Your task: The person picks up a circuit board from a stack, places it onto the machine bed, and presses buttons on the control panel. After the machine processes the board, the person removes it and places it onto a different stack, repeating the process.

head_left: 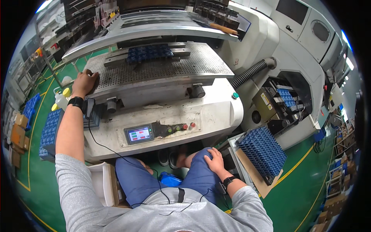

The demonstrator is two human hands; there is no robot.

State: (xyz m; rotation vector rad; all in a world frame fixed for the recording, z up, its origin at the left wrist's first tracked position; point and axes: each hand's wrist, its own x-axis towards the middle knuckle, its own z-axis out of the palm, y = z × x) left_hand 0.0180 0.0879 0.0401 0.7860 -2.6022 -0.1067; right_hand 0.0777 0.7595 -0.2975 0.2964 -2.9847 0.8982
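My left hand [85, 82] rests on the left edge of a perforated metal plate [201, 63], its fingers loosely bent and a little apart, with nothing visible in them. On the plate's far part, a blue patterned panel [150, 53] lies across metal bars. My right hand [215, 159] lies flat on my right thigh, fingers spread and holding nothing. Just beyond my knees, the machine's front panel carries a small lit touch screen [139, 134] and a row of push buttons [185, 127].
A metal frame [154, 34] hangs over the plate. On the right, a stack of blue panels [262, 152] stands on a board; beyond it, another blue panel [286, 98] sits in a machine opening. More blue stacks [50, 131] and yellow-capped bottles [62, 98] are at the left.
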